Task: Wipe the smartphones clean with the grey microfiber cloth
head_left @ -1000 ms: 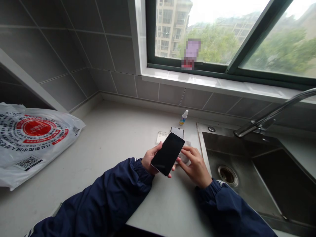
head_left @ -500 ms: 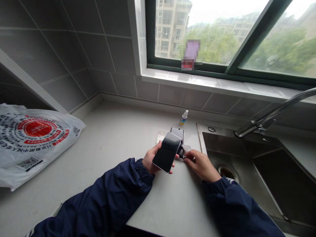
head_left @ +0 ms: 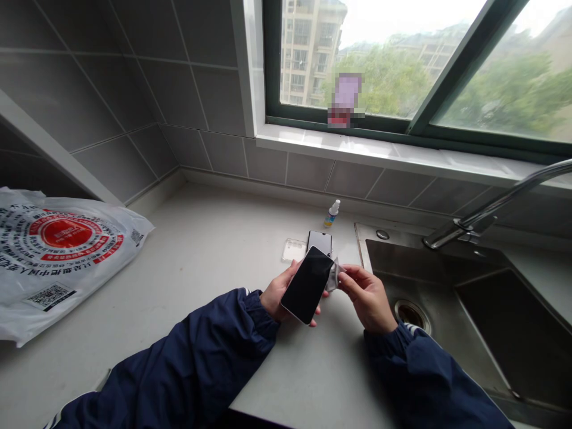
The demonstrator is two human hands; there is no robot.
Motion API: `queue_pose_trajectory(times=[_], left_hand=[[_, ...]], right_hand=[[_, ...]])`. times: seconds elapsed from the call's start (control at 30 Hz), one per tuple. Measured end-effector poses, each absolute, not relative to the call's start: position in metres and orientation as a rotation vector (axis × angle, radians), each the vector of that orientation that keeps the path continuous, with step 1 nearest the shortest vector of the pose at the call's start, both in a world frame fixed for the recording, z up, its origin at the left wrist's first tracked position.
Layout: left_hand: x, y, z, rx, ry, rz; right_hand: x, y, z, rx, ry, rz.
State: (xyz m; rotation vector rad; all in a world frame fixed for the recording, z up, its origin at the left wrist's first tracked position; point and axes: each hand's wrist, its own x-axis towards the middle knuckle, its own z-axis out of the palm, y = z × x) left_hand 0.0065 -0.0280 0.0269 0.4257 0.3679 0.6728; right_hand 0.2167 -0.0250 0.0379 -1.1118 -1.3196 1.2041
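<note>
Phone (head_left: pixel 307 287), dark screen up, gripped in my left hand (head_left: pixel 273 294) above desk (head_left: pixel 214 250). My right hand (head_left: pixel 367 295) pinching crumpled grey cloth (head_left: pixel 333 277) at phone's right edge; cannot tell if touching. Just beyond my left hand: clear case (head_left: pixel 292 249), other phone (head_left: pixel 320 242), partly hidden. Farther: upright bottle (head_left: pixel 331 215). Right of my right hand: sink (head_left: pixel 415 268). Well left of both: bag (head_left: pixel 67 250).

my right hand (head_left: pixel 370 297) has raised the crumpled grey sheet (head_left: pixel 333 278) beside the phone (head_left: pixel 307 287). the phone has shifted slightly nearer me.
</note>
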Motion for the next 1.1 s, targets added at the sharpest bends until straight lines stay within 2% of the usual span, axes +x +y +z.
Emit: queue_pose_trajectory(times=[0.33, 0.57, 0.73, 1.1], left_hand=[[0.009, -0.033, 0.018, 0.430, 0.243, 0.606], [0.010, -0.036, 0.025, 0.406, 0.278, 0.620], [0.013, -0.039, 0.025, 0.379, 0.329, 0.641], [0.015, -0.042, 0.024, 0.436, 0.264, 0.626]], right_hand=[[0.212, -0.028, 0.041, -1.134, -1.176, 1.258], [0.200, -0.035, 0.048, -1.091, -1.035, 1.656], [0.197, -0.041, 0.053, -1.056, -1.022, 1.789], [0.189, -0.046, 0.049, -1.059, -0.905, 1.704]])
